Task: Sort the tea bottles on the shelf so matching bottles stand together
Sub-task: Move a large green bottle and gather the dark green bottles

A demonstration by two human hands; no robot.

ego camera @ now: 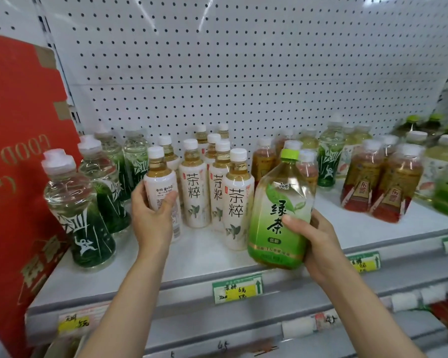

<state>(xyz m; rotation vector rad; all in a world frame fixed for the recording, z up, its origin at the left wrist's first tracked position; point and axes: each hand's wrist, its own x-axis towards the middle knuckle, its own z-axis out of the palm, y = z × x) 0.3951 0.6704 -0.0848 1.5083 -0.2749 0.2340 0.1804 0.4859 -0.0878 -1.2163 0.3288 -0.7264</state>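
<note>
My left hand (pixel 153 215) grips a white-label tea bottle (pixel 159 184) with a white cap at the left of a group of matching white-label bottles (pixel 194 192). My right hand (pixel 313 239) holds a large green tea bottle (pixel 279 218) with a lime cap, tilted, its base over the front edge of the white shelf (pixel 204 259). Dark green-label bottles (pixel 80 208) stand at the left, and one more (pixel 329 161) stands behind on the right. Red-brown tea bottles (pixel 383 182) stand at the right.
A red cardboard box (pixel 18 164) leans against the shelf's left end. A white pegboard (pixel 243 60) backs the shelf. Price tags (pixel 237 289) hang along the front rail. More green-capped bottles (pixel 435 125) crowd the far right. A lower shelf shows below.
</note>
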